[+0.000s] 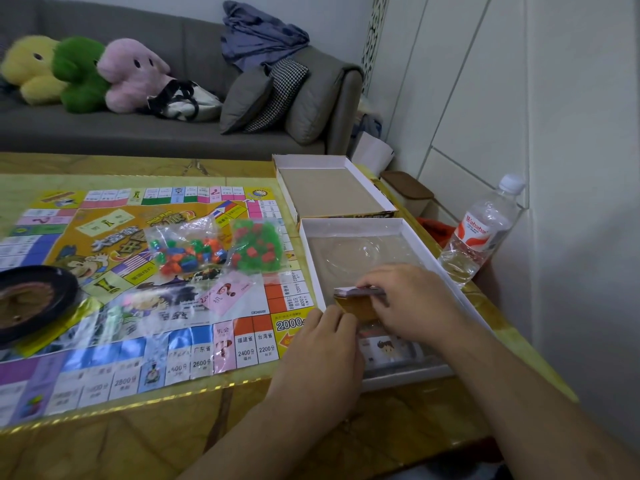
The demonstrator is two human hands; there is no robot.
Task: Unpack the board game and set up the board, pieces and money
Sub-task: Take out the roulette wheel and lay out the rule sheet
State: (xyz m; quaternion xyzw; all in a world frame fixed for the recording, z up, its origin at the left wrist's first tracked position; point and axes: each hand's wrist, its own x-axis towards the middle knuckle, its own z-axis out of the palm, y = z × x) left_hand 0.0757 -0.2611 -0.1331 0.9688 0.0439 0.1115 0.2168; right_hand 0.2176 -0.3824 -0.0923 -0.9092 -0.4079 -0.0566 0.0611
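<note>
Paper money stack [358, 292] | both hands' grip, prob. pinched | over box tray [429, 258]

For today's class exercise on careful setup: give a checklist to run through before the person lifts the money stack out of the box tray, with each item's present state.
1. Board unfolded flat on table: ok.
2. Both piece bags out of the box, lying on board: ok.
3. Right hand has a grip on the money stack: ok.
4. Left hand steadies the stack: cannot tell.
5. Stack clear of the box tray: not ok.
6. Water bottle upright, capped: ok.
</note>
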